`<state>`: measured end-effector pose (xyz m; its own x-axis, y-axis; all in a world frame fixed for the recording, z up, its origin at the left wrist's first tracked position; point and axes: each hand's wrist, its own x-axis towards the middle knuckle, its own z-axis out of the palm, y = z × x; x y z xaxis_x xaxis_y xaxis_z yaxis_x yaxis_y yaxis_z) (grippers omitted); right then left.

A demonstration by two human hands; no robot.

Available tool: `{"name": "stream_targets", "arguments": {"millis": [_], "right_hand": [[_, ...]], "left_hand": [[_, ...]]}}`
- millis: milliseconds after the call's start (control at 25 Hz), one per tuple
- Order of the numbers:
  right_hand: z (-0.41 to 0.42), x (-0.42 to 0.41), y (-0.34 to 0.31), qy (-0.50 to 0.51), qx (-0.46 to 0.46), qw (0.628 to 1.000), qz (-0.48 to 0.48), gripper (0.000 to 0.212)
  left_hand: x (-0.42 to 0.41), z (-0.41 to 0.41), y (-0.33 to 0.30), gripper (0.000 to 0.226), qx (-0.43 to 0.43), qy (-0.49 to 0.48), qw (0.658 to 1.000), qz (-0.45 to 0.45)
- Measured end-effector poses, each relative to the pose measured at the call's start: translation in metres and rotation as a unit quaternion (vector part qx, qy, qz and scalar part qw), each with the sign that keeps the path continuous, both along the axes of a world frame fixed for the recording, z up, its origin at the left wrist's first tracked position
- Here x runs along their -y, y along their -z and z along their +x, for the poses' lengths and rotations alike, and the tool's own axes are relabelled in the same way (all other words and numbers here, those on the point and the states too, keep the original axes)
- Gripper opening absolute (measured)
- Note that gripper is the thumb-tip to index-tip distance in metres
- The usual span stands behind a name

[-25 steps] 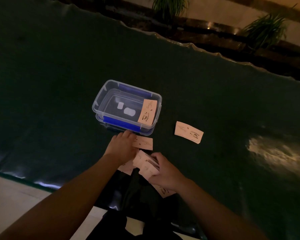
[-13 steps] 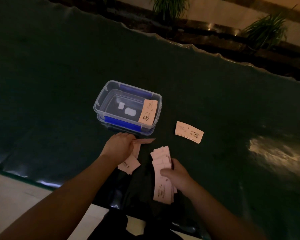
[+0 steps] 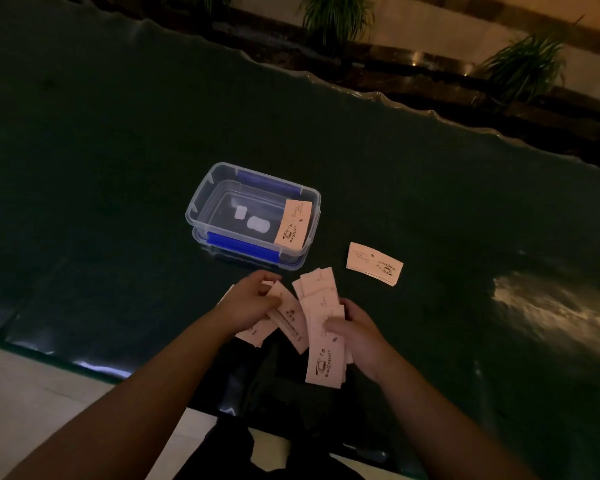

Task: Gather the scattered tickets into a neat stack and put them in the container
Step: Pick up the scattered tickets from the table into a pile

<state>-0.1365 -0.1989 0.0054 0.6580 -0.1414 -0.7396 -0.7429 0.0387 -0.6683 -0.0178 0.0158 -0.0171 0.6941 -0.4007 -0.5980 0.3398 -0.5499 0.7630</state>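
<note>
Pale pink paper tickets with a coffee-cup print. My right hand grips an uneven fanned stack of tickets, held lengthwise above the table's near edge. My left hand pinches a single ticket that leans against the stack's left side. Another ticket lies on the table, partly under my left hand. A small pile of tickets rests on the table to the right of the container. The clear plastic container with blue clips stands just beyond my hands, one ticket leaning inside its right end.
The table wears a dark green cover with a wavy far edge. Potted plants and a dark ledge stand beyond it. A bright glare patch shows on the right. Pale floor lies below the near edge.
My left hand has lifted a ticket off the table and brought it rightwards against the stack. My right hand has kept the stack in about the same place.
</note>
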Motion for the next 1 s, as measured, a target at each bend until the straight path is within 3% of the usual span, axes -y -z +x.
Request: {"name": "stream_targets", "arguments": {"millis": [80,200,560,720,840,920,1000], "right_hand": [[0.001,-0.001,-0.002,-0.006,0.001,1.000,-0.004,0.044],[-0.001,-0.004,0.000,-0.014,-0.007,1.000,-0.015,0.047],[-0.013,-0.006,0.015,-0.019,-0.043,0.999,0.002,0.044],[-0.011,-0.016,0.021,-0.020,-0.068,0.997,0.028,0.042],[-0.006,-0.023,0.024,0.051,-0.083,0.993,0.064,0.039],[-0.001,-0.025,0.023,0.091,-0.081,0.989,0.081,0.033],[0.007,-0.027,0.022,0.105,-0.076,0.988,0.078,0.026]], "left_hand": [[0.006,-0.006,0.001,0.017,-0.086,-0.071,0.992,-0.052],[0.011,-0.018,0.006,0.018,-0.169,-0.142,0.970,-0.098],[0.014,-0.047,0.025,0.024,-0.191,-0.188,0.957,-0.113],[0.009,-0.053,0.024,0.028,-0.158,-0.171,0.966,-0.114],[-0.007,-0.057,0.024,0.028,-0.040,-0.174,0.984,-0.021],[-0.024,-0.060,0.024,0.023,0.036,-0.227,0.972,0.039],[-0.044,-0.060,0.026,0.021,0.059,-0.287,0.954,0.067]]}}
